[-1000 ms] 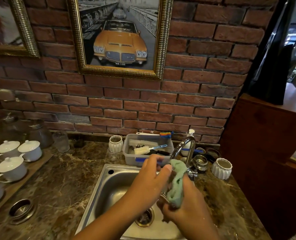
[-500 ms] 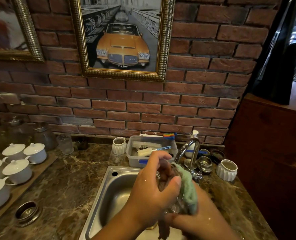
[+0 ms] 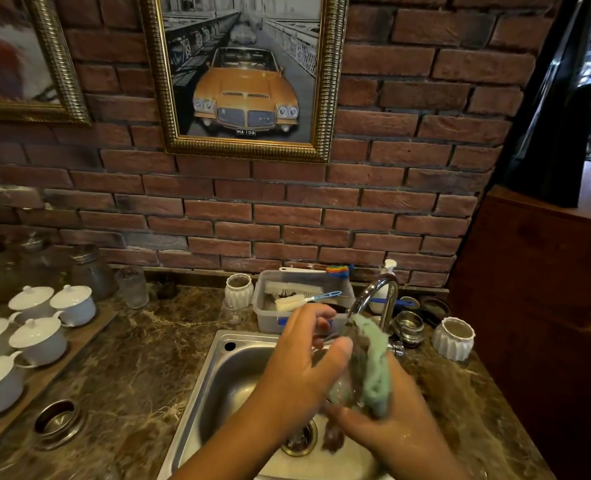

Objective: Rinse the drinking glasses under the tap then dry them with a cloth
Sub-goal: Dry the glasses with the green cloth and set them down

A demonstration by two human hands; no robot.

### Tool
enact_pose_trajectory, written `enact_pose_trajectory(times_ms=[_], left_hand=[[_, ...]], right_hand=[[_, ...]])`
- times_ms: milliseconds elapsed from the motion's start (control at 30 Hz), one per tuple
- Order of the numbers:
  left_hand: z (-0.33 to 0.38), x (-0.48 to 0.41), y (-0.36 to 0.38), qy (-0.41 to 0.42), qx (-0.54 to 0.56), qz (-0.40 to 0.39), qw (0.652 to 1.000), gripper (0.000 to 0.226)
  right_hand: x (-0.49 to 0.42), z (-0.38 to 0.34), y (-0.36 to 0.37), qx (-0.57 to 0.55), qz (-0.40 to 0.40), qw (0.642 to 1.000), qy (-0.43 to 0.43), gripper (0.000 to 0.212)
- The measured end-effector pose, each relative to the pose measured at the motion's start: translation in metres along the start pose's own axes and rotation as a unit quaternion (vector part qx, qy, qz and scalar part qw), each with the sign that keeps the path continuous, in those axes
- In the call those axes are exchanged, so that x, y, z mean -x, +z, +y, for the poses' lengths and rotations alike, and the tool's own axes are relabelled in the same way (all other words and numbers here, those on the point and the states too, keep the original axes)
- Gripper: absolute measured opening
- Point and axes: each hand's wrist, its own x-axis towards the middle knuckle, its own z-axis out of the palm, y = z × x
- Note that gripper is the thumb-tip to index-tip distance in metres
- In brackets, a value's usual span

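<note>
Above the steel sink my left hand grips a clear drinking glass, thumb pressed on its near side and fingers curled behind it. From below right, my right hand holds a green cloth that is draped over the glass; a brown end of the cloth hangs down over the drain. The curved chrome tap rises just behind the hands. I cannot tell whether water is running. Much of the glass is hidden by the cloth and my fingers.
A grey tub of brushes and a white ribbed cup stand behind the sink. Another ribbed cup sits right of the tap. A tumbler, jars and a tray of white lidded cups line the left counter. A wooden cabinet bounds the right.
My left hand has wrapped further round the glass. The green cloth has slid from the glass's top down along its right side as my right hand turned under it.
</note>
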Motion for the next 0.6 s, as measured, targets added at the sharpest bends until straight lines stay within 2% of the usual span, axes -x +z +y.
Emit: enact_pose_trajectory(times_ms=[33,67,100,200,267,367,500,567,600], left_hand=[[-0.001,-0.002,0.003,-0.024,-0.003,0.014,1.0,0.02],[-0.002,-0.004,0.005,-0.045,-0.008,0.025,0.999,0.012],[-0.004,-0.006,0.006,-0.057,-0.011,0.034,0.998,0.008],[-0.008,-0.005,0.008,-0.065,0.026,0.061,0.996,0.007],[-0.005,-0.001,0.008,-0.061,0.049,0.077,0.994,0.004],[0.001,0.006,0.006,-0.016,0.048,0.085,0.995,0.028],[0.012,0.013,-0.004,0.081,0.049,0.062,0.994,0.038],[0.015,0.015,-0.008,0.13,0.057,0.038,0.989,0.041],[0.016,0.017,-0.01,0.151,0.058,0.021,0.987,0.043]], right_hand=[[-0.002,0.002,0.003,0.127,0.027,0.991,-0.032,0.085],[-0.004,0.003,0.008,0.244,0.045,0.967,-0.056,0.085],[-0.005,0.005,0.012,0.314,0.054,0.946,-0.065,0.089],[-0.003,0.011,0.018,0.346,0.062,0.934,-0.068,0.098],[0.0,0.01,0.02,0.236,0.05,0.97,-0.027,0.096],[0.005,0.005,0.017,0.05,0.0,0.999,-0.001,0.085],[0.002,-0.032,-0.001,-0.081,-0.058,0.995,0.011,0.089],[0.006,-0.039,-0.007,-0.212,-0.109,0.971,0.025,0.077],[0.006,-0.037,-0.007,-0.281,-0.13,0.949,0.056,0.08]])
